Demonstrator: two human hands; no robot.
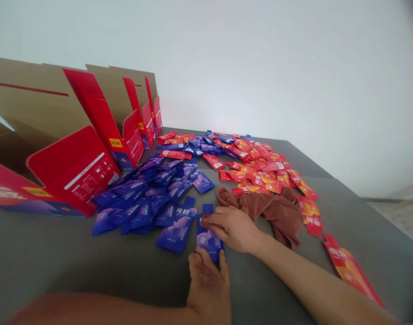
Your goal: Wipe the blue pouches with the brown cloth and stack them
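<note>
Pouch (209,238) is glossy blue-purple, pinched flat between my left hand (209,277) and right hand (232,228) on the grey table (57,262), white wall (260,67) behind.

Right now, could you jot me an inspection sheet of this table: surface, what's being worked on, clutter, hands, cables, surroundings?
Surface: dark grey table, flat, partly covered.
Job's things: one blue pouch lying flat between both hands.
Clutter: blue pile at left; red pouches spread at right; brown cloth bunched beside the right hand; open red cartons along the left edge.
Hands: left hand pinches the pouch's near end; right hand presses on its far end with a fold of the cloth.
Cables: nothing seen.
Surroundings: plain white wall; a strip of floor at far right.
</note>
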